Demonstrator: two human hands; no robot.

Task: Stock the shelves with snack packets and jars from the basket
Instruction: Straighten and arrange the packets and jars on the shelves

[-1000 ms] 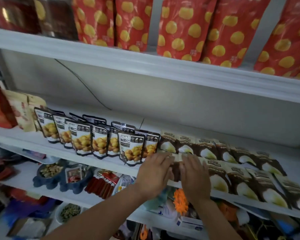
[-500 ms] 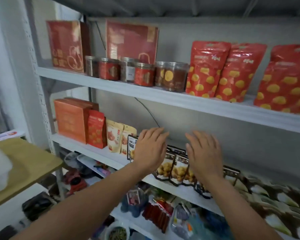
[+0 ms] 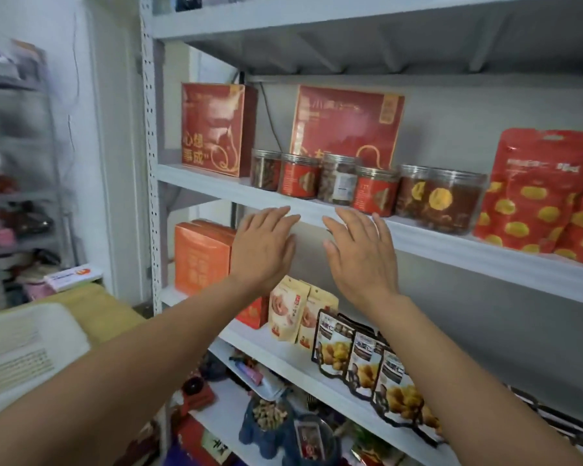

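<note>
A: What is the surface here?

B: A grey metal rack (image 3: 148,163). Jars (image 3: 337,183) stand in a row at the front of the upper shelf (image 3: 451,245), with red boxes (image 3: 212,129) behind and to their left and red packets (image 3: 532,196) to their right. The lower shelf (image 3: 253,336) carries an orange box (image 3: 201,257), then pale packets (image 3: 288,312) and dark packets (image 3: 362,363).

A: And the basket?

B: The basket (image 3: 24,344) is low on the left, on a yellow worktop (image 3: 108,311), apart from the rack.

A: The hands?

B: The left hand (image 3: 265,250) and right hand (image 3: 360,253) are side by side, with fingertips at the upper shelf's front edge, below the jars. I cannot tell whether they touch it. Each grip is wide, fingers straight, holding nothing. There is open room between the two shelves behind them.
</note>
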